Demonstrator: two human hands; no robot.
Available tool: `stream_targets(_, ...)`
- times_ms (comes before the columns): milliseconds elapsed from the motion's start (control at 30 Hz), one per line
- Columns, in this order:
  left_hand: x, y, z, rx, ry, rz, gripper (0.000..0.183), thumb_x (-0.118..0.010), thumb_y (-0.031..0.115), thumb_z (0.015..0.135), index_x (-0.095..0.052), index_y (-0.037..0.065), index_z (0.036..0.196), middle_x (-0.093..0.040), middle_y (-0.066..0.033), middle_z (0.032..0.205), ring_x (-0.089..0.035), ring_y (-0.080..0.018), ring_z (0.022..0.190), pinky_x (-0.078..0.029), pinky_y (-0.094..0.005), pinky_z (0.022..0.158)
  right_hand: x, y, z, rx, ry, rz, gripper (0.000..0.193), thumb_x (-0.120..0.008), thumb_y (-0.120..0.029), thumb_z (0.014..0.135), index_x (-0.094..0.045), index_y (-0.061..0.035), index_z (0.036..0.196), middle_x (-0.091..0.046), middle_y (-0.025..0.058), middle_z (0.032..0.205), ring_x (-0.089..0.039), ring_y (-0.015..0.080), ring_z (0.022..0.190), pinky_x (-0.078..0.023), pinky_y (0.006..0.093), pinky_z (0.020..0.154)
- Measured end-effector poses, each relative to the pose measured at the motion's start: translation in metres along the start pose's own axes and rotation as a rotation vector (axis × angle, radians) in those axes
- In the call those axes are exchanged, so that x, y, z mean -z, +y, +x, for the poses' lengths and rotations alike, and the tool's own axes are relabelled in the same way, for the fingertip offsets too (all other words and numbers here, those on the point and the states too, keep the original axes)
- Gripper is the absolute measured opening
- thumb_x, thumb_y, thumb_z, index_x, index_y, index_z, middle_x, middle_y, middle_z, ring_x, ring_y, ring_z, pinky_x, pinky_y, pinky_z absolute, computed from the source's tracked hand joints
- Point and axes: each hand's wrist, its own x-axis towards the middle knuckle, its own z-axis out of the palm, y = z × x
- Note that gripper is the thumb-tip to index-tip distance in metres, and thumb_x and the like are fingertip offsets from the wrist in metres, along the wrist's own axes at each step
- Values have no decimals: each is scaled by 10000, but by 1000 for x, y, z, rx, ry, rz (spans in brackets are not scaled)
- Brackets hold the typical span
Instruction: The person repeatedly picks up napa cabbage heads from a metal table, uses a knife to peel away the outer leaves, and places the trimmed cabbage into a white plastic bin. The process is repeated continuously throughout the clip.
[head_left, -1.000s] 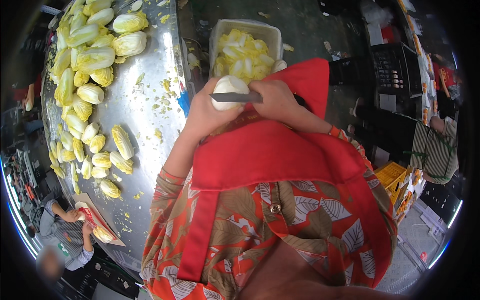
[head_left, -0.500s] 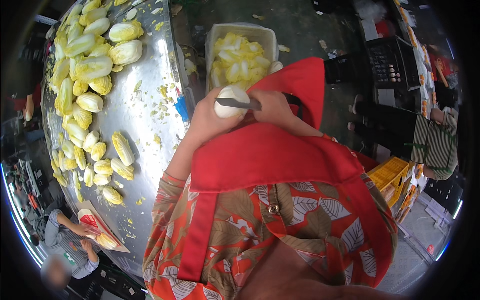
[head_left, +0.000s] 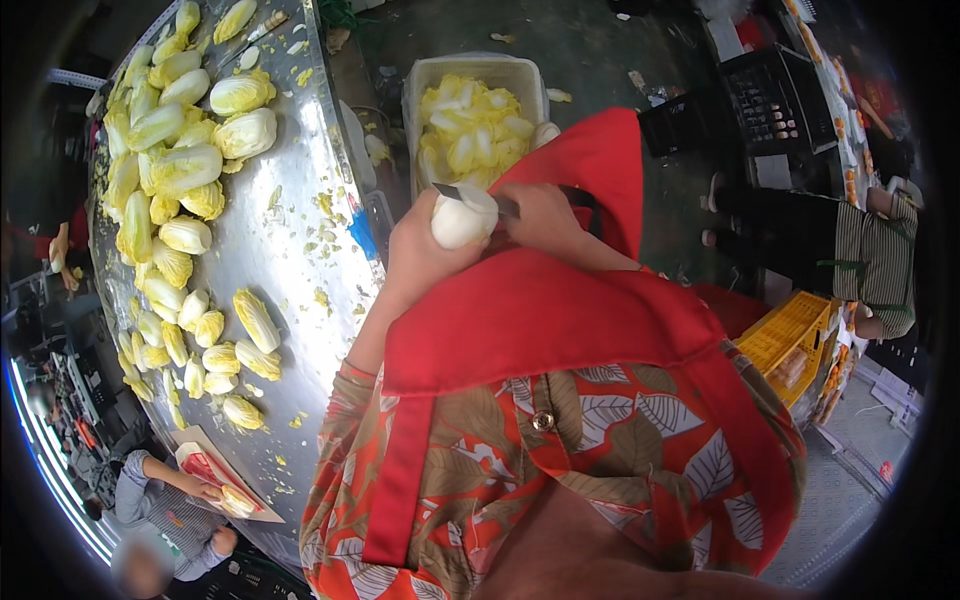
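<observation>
Gripping a pale cabbage core (head_left: 462, 218) from the side, the left hand (head_left: 420, 255) has its fingers curled closed around the rounded white piece and holds it up in front of the chest, above the red apron (head_left: 545, 320). The right hand (head_left: 545, 215) is closed around the handle of a knife (head_left: 470, 197), whose blade lies flat across the top of the core, pointing toward the person's left and touching it. Both hands sit close together, just over the near edge of a white plastic tub (head_left: 415, 95) on the floor, which is filled with yellow and white cabbage pieces (head_left: 472, 130).

To the person's left runs a long steel worktop (head_left: 290, 260), with many halved cabbages (head_left: 180, 170) spread along it and small yellow leaf scraps scattered between them. One cabbage half (head_left: 256, 318) lies alone nearer the worktop's inner edge. At the lower left end of the worktop another person (head_left: 160, 500) in a grey sleeve rests a hand on a cutting board (head_left: 215, 470) holding a cabbage piece.

On the right, a black crate (head_left: 780, 95) stands on the dark floor, a yellow crate (head_left: 795, 340) sits lower down, and a person in a striped top (head_left: 880, 260) stands beside them.
</observation>
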Motion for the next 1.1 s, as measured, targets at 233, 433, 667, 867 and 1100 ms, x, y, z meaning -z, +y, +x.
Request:
stream_targets(233, 4, 2, 8, -20, -117, -50, 551, -799, 273, 623, -584, 23, 1065, -653, -192, 966, -646, -331, 918, -505, -372, 783, 5, -6, 1, 72, 25, 62, 217, -559, -183, 759, -666, -78, 916, -654, 175, 819, -623, 375, 782, -492, 464, 701)
stream_targets(433, -4, -1, 8, -34, 5, -21, 592, -803, 271, 617, -565, 29, 1103, -653, -186, 972, -646, -327, 925, -510, -373, 792, 8, -4, 0, 57, -23, 74, 222, -544, -190, 769, -660, -69, 915, -655, 175, 829, -618, 379, 800, -486, 480, 723)
stream_targets(667, -5, -1, 3, -5, 51, 86, 631, -813, 280, 596, -553, 49, 1122, -644, -181, 975, -638, -343, 917, -514, -382, 784, 3, 3, -1, 29, -16, 13, 241, -551, -132, 734, -658, -57, 936, -639, 191, 827, -611, 388, 789, -489, 465, 702)
stream_targets(867, -17, -3, -4, -96, 153, 67, 628, -820, 291, 588, -559, 61, 1111, -636, -176, 1002, -619, -359, 943, -507, -401, 796, 8, 14, -7, -136, -108, -38, 183, -519, -132, 771, -654, -26, 833, -639, 208, 821, -608, 397, 788, -469, 496, 706)
stream_targets(1100, -10, 3, 13, -179, 128, -99, 620, -806, 192, 636, -512, 45, 1161, -588, -147, 1059, -599, -291, 984, -473, -354, 868, 22, 20, 15, -384, -81, 589, 325, -577, -251, 873, -632, -32, 1106, -665, 127, 910, -645, 247, 796, -499, 380, 793)
